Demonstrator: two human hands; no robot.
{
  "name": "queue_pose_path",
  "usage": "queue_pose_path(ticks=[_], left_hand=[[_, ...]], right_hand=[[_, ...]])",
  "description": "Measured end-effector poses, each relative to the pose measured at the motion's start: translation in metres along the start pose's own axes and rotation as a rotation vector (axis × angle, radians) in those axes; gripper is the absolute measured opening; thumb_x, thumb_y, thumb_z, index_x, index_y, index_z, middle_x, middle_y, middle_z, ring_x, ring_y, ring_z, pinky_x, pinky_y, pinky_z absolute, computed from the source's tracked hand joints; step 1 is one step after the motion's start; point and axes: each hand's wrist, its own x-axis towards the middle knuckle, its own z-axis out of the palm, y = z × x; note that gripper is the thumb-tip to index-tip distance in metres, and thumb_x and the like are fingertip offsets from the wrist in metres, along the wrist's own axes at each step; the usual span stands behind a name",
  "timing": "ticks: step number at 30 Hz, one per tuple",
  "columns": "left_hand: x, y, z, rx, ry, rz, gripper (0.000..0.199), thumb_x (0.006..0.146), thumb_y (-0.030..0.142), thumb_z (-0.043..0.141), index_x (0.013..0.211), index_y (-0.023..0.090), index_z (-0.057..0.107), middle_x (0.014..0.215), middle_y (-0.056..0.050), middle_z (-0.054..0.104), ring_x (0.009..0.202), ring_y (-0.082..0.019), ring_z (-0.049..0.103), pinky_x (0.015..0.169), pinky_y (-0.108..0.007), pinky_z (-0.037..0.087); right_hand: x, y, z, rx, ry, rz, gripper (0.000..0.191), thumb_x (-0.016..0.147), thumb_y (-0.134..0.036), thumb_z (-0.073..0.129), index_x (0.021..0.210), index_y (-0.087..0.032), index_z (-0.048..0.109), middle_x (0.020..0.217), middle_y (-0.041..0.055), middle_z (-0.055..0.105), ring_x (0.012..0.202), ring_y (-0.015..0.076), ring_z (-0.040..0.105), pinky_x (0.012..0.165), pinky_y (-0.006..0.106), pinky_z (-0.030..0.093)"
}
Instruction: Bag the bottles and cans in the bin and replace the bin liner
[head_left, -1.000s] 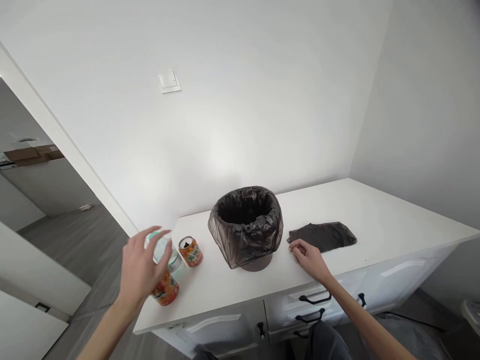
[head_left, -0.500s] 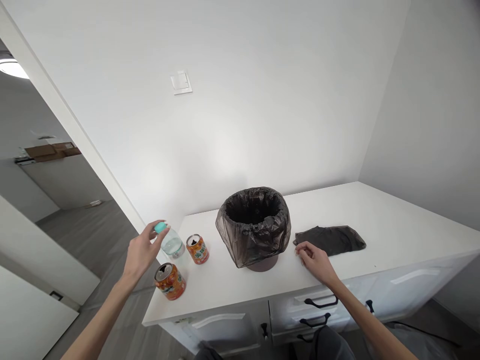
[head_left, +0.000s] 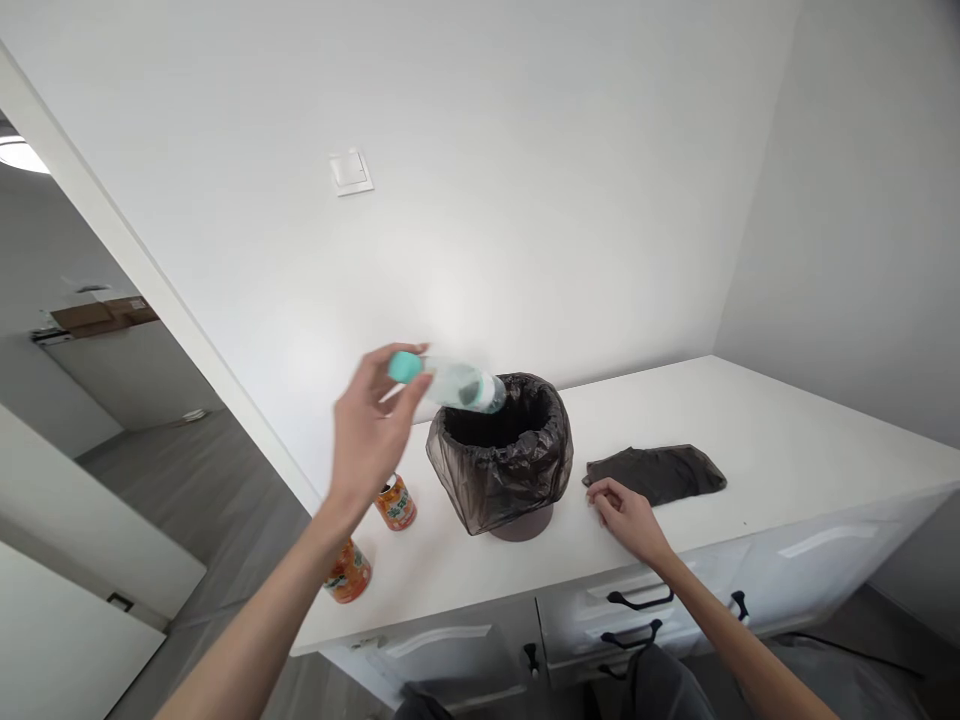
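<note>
My left hand point(head_left: 379, 420) grips a clear plastic bottle point(head_left: 454, 383) by the neck, just below its turquoise cap. The bottle is tilted almost flat, its base over the opening of a trash can point(head_left: 523, 527) lined with a black plastic bag point(head_left: 510, 480). On the white countertop my right hand point(head_left: 626, 517) rests with curled fingers, close to a folded black plastic bag point(head_left: 660, 474); whether anything is in those fingers is hidden. Two orange soda cans, a farther one point(head_left: 397, 506) and a nearer one point(head_left: 351, 575), stand partly behind my left hand and forearm.
The white countertop point(head_left: 787, 430) meets a wall with a light switch point(head_left: 350, 172). Below its front edge are drawers with black handles point(head_left: 640, 600). A doorway lies to the left, with cardboard boxes point(head_left: 101, 315) in the room beyond.
My left hand has lifted the bottle off the countertop beside the cans and carried it right, tipping it over the trash can. My right hand has stayed nearly in place.
</note>
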Motion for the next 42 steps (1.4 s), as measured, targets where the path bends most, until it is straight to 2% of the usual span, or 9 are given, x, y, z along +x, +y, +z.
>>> queue_pose_path(ticks=[7,12,15,22,26,29,33,37,42], left_hand=[[0.002,-0.031,0.069,-0.150,-0.400,-0.220,0.030,0.091,0.047,0.070,0.112,0.026,0.065,0.124,-0.004,0.076,0.108,-0.021,0.075,0.097,-0.039,0.063],[0.002,-0.051,0.086,-0.004,-0.737,-0.177,0.029,0.090,0.046,0.069,0.114,0.029,0.072,0.127,-0.002,0.076,0.108,-0.023,0.075,0.097,-0.039,0.060],[-0.003,-0.058,0.087,0.112,-0.729,-0.157,0.038,0.097,0.056,0.059,0.123,0.032,0.072,0.133,-0.002,0.074,0.117,-0.026,0.072,0.100,-0.039,0.057],[-0.022,-0.085,0.051,0.166,-0.281,-0.239,0.052,0.109,0.058,0.031,0.138,0.029,0.063,0.147,-0.005,0.065,0.137,-0.025,0.058,0.113,-0.042,0.046],[-0.034,-0.117,0.009,0.259,-0.199,-0.364,0.060,0.108,0.062,0.025,0.135,0.025,0.064,0.146,-0.008,0.065,0.141,-0.027,0.054,0.117,-0.045,0.041],[-0.045,-0.146,-0.022,0.439,-0.266,-0.461,0.063,0.103,0.066,0.034,0.134,0.021,0.063,0.143,-0.013,0.065,0.136,-0.033,0.057,0.113,-0.049,0.044],[-0.065,-0.178,-0.047,0.703,-0.537,-0.498,0.067,0.096,0.061,0.045,0.142,0.014,0.056,0.144,-0.020,0.063,0.132,-0.039,0.059,0.106,-0.051,0.047],[-0.087,-0.198,-0.049,0.826,-0.753,-0.540,0.070,0.092,0.052,0.051,0.152,0.015,0.046,0.151,-0.022,0.057,0.132,-0.040,0.059,0.102,-0.049,0.049],[-0.105,-0.214,-0.041,0.822,-0.792,-0.530,0.058,0.090,0.043,0.054,0.143,0.021,0.053,0.135,-0.017,0.068,0.115,-0.037,0.068,0.085,-0.044,0.052]], right_hand=[[0.001,-0.012,-0.002,0.050,0.001,0.014,0.020,0.087,-0.034,0.051,0.089,-0.024,0.067,0.075,0.0004,0.071,0.060,0.0180,0.061,0.066,0.031,0.045],[0.001,-0.017,-0.003,0.063,0.009,0.014,0.020,0.086,-0.034,0.052,0.087,-0.023,0.068,0.071,0.0001,0.069,0.059,0.0181,0.061,0.065,0.031,0.044],[0.000,-0.017,-0.004,0.064,0.016,0.009,0.020,0.086,-0.034,0.052,0.086,-0.023,0.068,0.071,0.0003,0.070,0.058,0.0177,0.060,0.064,0.030,0.044],[-0.002,-0.024,-0.004,0.048,0.016,0.005,0.020,0.085,-0.036,0.052,0.085,-0.024,0.068,0.067,-0.0001,0.067,0.058,0.0186,0.060,0.064,0.030,0.044],[-0.004,-0.026,-0.004,0.027,0.017,0.011,0.020,0.084,-0.036,0.052,0.085,-0.023,0.068,0.065,0.0001,0.066,0.058,0.0185,0.059,0.063,0.030,0.043],[-0.005,-0.025,-0.003,0.005,0.017,0.009,0.022,0.084,-0.037,0.052,0.085,-0.023,0.068,0.063,-0.0001,0.064,0.057,0.0187,0.058,0.063,0.030,0.044],[-0.005,-0.022,-0.001,-0.034,0.020,-0.003,0.022,0.084,-0.038,0.052,0.085,-0.023,0.068,0.062,-0.0004,0.063,0.057,0.0187,0.057,0.063,0.030,0.044],[-0.005,-0.017,0.000,-0.055,0.014,-0.006,0.022,0.085,-0.038,0.052,0.087,-0.023,0.068,0.063,0.0000,0.064,0.059,0.0192,0.058,0.064,0.031,0.044],[-0.005,-0.016,0.001,-0.070,0.006,0.001,0.022,0.085,-0.039,0.051,0.087,-0.023,0.068,0.066,0.0002,0.065,0.060,0.0195,0.058,0.064,0.031,0.044]])
